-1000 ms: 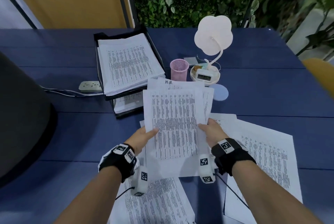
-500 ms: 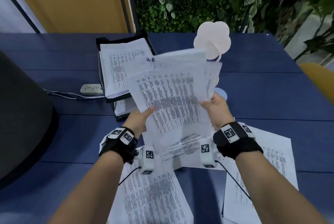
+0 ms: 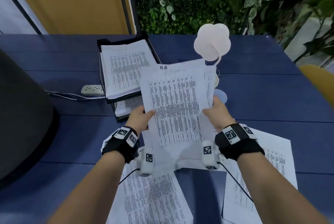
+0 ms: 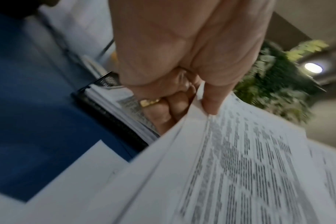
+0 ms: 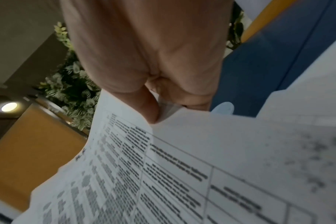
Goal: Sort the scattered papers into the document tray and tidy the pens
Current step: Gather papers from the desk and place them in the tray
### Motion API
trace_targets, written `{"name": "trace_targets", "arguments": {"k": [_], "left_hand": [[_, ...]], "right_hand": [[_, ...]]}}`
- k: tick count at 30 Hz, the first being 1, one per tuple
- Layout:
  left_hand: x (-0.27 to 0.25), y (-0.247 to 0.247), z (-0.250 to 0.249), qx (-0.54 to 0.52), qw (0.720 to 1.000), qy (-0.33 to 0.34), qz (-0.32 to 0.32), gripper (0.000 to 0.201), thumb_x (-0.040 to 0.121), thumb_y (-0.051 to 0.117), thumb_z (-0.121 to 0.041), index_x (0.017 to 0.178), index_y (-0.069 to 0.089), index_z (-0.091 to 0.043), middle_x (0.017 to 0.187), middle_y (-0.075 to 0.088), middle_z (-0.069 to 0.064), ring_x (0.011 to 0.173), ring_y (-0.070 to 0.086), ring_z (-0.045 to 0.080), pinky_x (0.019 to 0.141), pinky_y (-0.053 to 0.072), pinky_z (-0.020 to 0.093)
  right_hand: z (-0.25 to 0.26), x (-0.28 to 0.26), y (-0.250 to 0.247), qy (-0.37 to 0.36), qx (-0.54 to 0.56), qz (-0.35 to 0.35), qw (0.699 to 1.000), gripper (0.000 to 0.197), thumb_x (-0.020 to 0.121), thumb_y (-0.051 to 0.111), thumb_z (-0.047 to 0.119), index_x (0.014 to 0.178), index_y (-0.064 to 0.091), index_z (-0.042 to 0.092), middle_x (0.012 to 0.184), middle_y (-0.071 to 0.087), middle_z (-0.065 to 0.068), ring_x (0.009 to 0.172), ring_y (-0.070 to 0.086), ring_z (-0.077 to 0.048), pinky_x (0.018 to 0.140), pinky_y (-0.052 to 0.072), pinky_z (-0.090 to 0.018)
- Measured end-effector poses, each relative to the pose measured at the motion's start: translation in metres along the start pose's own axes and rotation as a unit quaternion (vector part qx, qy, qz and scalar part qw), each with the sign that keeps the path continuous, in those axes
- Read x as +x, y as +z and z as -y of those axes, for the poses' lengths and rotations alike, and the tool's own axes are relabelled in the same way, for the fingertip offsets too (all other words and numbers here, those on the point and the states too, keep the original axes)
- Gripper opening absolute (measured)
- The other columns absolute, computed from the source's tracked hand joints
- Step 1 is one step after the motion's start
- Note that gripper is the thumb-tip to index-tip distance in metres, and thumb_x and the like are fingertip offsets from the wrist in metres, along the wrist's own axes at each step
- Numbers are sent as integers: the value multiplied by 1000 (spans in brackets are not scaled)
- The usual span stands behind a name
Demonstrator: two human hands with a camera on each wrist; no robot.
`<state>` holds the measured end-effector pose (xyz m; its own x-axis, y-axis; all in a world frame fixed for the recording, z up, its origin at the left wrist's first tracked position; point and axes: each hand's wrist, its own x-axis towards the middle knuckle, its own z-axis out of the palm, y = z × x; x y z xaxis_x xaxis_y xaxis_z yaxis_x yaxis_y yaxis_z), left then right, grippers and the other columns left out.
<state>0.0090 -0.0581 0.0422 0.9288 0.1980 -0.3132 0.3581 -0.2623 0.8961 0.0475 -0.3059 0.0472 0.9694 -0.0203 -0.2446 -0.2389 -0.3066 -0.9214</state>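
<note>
Your left hand (image 3: 141, 119) and right hand (image 3: 217, 113) each pinch edge of paper stack (image 3: 176, 110), sheets fanned, uneven. Risk: loose sheets slip out, or snag document tray (image 3: 108, 101) rim, already near full.

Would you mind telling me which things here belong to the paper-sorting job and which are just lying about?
Job:
- held sheaf of papers, gripped by left hand and right hand
- document tray
- loose papers on table

Lying about:
- flower-shaped lamp
- power strip

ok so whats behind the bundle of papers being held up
Above the held bundle the white flower-shaped lamp shows, and a pale blue disc beside the right hand. The lamp's base and the table there are covered.
</note>
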Motion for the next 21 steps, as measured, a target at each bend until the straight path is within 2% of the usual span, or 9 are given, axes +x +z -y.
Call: {"name": "trace_targets", "arguments": {"k": [4, 8, 9, 10, 11, 15, 17, 19, 21], "left_hand": [[-2, 3, 8, 58, 998, -23, 24, 27, 96, 53, -29, 116, 63, -12, 61, 55, 1, 51, 46, 16, 49, 42, 24], [-11, 12, 10, 45, 998, 34, -36, 29, 96, 54, -25, 107, 65, 0, 95, 67, 23, 72, 60, 30, 62, 48, 36], [-13, 13, 7, 28, 997, 44, -56, 27, 96, 54, -25, 100, 64, -1, 92, 65, 25, 102, 57, 36, 63, 47, 37], [-13, 13, 5, 5, 996, 55, -66, 20, 96, 54, -25, 94, 63, -8, 86, 67, 18, 76, 41, 10, 66, 48, 34], [-13, 13, 2, -26, 995, 71, -66, 12, 96, 53, -26, 97, 61, -16, 93, 69, 9, 85, 61, 21, 75, 50, 32], [-15, 11, -21, -143, 975, 145, -89, 21, 97, 52, -22, 117, 56, -24, 113, 64, -10, 111, 58, 9, 98, 45, 29], [-16, 8, -28, -188, 962, 179, -83, 22, 96, 53, -19, 114, 55, -31, 114, 63, -13, 112, 58, 8, 97, 45, 27], [-15, 5, -25, -200, 961, 177, -69, 29, 94, 55, -15, 119, 52, -30, 116, 64, -11, 113, 58, 9, 97, 46, 31], [-13, 3, -17, -179, 970, 154, -54, 38, 93, 57, -14, 128, 48, -25, 121, 63, -6, 114, 58, 10, 100, 45, 34]], "right_hand": [[-8, -1, 1, 21, -75, 3, 997, 41, 86, 43, -7, 121, 56, 10, 110, 63, -5, 100, 57, -23, 84, 44, -28], [-17, -9, 9, 8, -54, -23, 998, 38, 86, 45, -6, 114, 62, 12, 111, 67, -5, 102, 61, -24, 92, 50, -36], [-16, -11, 10, -2, -31, -34, 999, 39, 86, 45, -6, 115, 62, 13, 110, 67, -3, 100, 61, -23, 88, 51, -34], [-13, -12, 10, -14, -7, -45, 999, 40, 87, 43, -8, 117, 61, 13, 109, 66, -1, 95, 62, -18, 82, 52, -27], [-8, -14, 10, -30, 15, -58, 998, 41, 88, 42, -8, 120, 59, 12, 106, 65, 2, 86, 61, -12, 73, 50, -19], [17, -18, 8, -134, 47, -112, 984, 28, 90, 47, -5, 112, 58, 10, 80, 57, 17, 54, 50, 8, 51, 38, -4], [26, -21, 7, -163, 73, -113, 977, 29, 89, 50, -5, 112, 54, 12, 83, 59, 15, 56, 51, 12, 55, 40, -3], [28, -22, 7, -162, 99, -98, 977, 40, 87, 50, -7, 121, 48, 13, 99, 62, 14, 79, 58, 13, 71, 46, -6], [25, -22, 8, -143, 109, -83, 980, 47, 85, 51, -8, 126, 45, 14, 109, 63, 9, 98, 61, -1, 86, 48, -16]]}}
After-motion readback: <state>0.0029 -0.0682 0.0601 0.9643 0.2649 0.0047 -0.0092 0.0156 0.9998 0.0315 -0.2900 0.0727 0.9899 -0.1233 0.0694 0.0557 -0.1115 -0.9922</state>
